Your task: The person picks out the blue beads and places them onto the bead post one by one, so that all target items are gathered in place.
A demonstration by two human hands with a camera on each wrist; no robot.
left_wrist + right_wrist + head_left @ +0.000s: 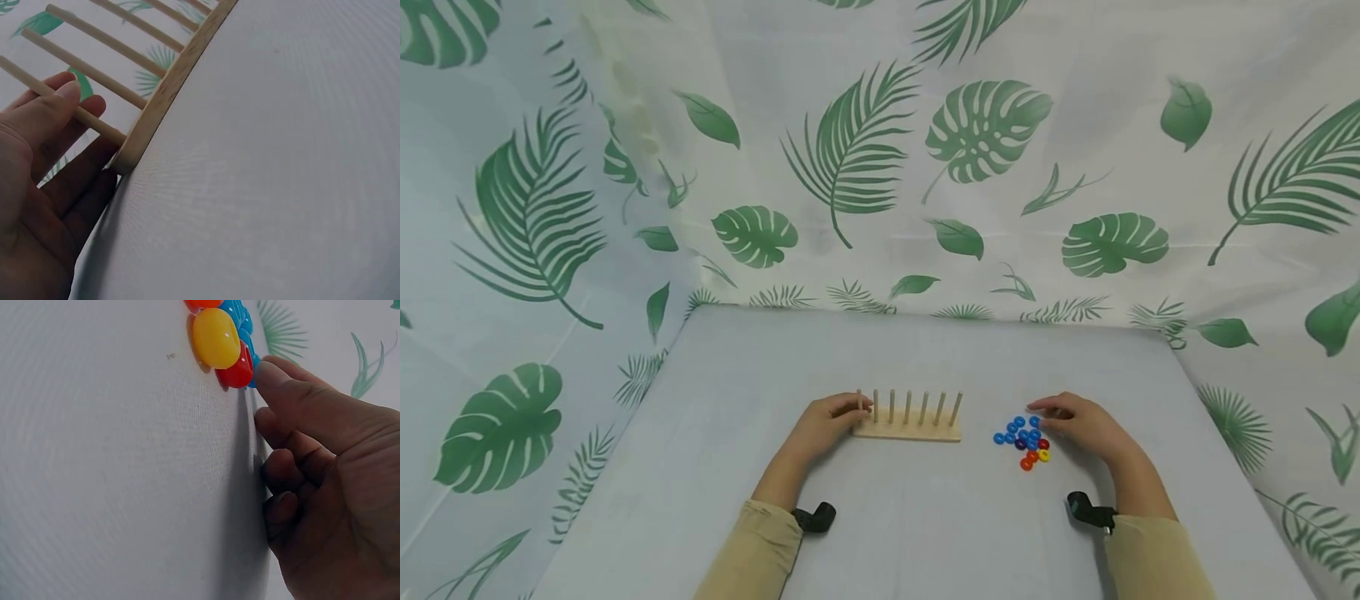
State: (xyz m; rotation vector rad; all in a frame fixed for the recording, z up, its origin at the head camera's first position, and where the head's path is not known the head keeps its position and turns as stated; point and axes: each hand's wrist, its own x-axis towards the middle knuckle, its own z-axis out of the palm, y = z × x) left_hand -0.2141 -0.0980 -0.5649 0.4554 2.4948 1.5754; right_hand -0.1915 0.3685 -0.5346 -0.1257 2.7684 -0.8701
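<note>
A wooden peg stand [910, 432] with a row of upright pegs stands on the table. At its left end, my left hand [829, 423] holds the outermost peg [100, 127] between thumb and fingers. The lower fingers lie against the end of the base. To the stand's right lies a cluster of small beads: several blue beads [1011, 427], a dark purple bead, a red bead [236, 372], a yellow bead [215, 339] and orange ones. My right hand [1078, 423] is at the cluster's right edge, its thumb by a blue bead, with a gap between thumb and index finger.
A pale cloth covers the table [895, 525]. Leaf-printed curtains [880, 250] rise behind it and on both sides. A black wrist device [816, 518] sits at the left cuff, another [1088, 510] at the right.
</note>
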